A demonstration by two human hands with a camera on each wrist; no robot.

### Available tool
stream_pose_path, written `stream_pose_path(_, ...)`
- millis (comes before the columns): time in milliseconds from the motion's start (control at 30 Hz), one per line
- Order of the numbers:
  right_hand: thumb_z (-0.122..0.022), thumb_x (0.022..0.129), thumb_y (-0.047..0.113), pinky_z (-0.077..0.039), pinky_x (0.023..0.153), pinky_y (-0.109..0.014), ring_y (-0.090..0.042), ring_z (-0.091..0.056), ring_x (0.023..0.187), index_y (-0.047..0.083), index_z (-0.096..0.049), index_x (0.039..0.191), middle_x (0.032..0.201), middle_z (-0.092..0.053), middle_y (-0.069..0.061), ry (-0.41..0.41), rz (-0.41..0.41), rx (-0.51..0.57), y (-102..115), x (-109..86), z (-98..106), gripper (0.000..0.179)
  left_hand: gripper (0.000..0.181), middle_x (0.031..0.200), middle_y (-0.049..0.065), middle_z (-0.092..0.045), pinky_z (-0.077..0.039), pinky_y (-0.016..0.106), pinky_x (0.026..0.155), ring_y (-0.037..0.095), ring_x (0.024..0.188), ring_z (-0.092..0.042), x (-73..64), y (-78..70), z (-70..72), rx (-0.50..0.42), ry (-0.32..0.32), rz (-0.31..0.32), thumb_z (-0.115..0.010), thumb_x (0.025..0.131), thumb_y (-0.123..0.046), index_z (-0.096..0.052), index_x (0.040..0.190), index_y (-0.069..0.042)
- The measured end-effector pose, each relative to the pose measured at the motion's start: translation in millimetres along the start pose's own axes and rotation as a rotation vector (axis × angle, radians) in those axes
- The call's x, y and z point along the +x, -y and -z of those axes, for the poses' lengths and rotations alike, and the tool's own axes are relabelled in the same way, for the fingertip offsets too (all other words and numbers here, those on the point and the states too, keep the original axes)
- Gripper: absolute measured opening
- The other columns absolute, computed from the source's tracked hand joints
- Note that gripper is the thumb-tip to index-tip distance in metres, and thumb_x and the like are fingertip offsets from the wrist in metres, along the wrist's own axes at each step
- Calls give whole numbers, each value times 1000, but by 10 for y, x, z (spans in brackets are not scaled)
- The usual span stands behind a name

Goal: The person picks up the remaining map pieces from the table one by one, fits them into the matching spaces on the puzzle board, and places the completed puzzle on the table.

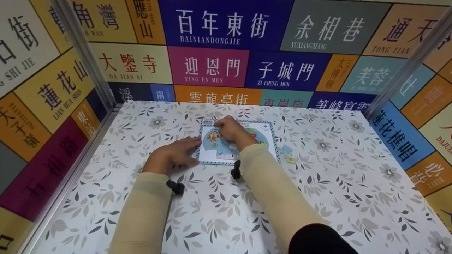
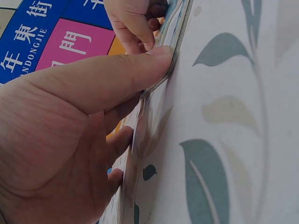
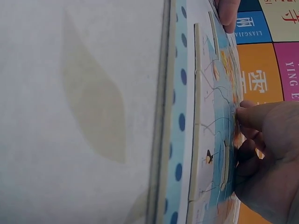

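Observation:
A world-map jigsaw puzzle (image 1: 226, 151) with a blue dotted border lies flat on the table. My left hand (image 1: 178, 151) rests at its left edge with fingers stretched. In the left wrist view, the left thumb (image 2: 135, 70) lies on the board's edge near a corner. My right hand (image 1: 231, 130) is over the upper left part of the map, fingers bent. In the right wrist view, the right thumb (image 3: 252, 115) touches the puzzle surface; whether a piece is between thumb and fingers is hidden. Gaps show among the fitted pieces (image 3: 219, 102).
Two loose puzzle pieces, one light blue (image 1: 286, 150) and one yellow-green (image 1: 291, 160), lie just right of the board. The table (image 1: 219, 204) has a leaf-patterned cover. Panels with street names (image 1: 208, 67) stand behind it and on both sides.

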State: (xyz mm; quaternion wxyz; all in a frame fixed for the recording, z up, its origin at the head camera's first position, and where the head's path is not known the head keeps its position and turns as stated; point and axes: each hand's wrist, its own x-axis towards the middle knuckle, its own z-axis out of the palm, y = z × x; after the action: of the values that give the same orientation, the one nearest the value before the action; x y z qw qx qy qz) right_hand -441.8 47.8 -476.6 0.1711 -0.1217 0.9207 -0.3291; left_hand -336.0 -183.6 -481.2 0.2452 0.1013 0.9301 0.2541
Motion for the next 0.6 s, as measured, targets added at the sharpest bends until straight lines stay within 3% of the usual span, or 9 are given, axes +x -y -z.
stream_pose_path(600,-56,99,18,-41,111,-39,-17,-50,122,27,-64,132,131,-50,3,8,19,69,-39,-47,22,35,88,165,-21,-8,-5,57,126,18,157,0,7,-9,15,2,13,14,-75,82,-51,-24,153,-46)
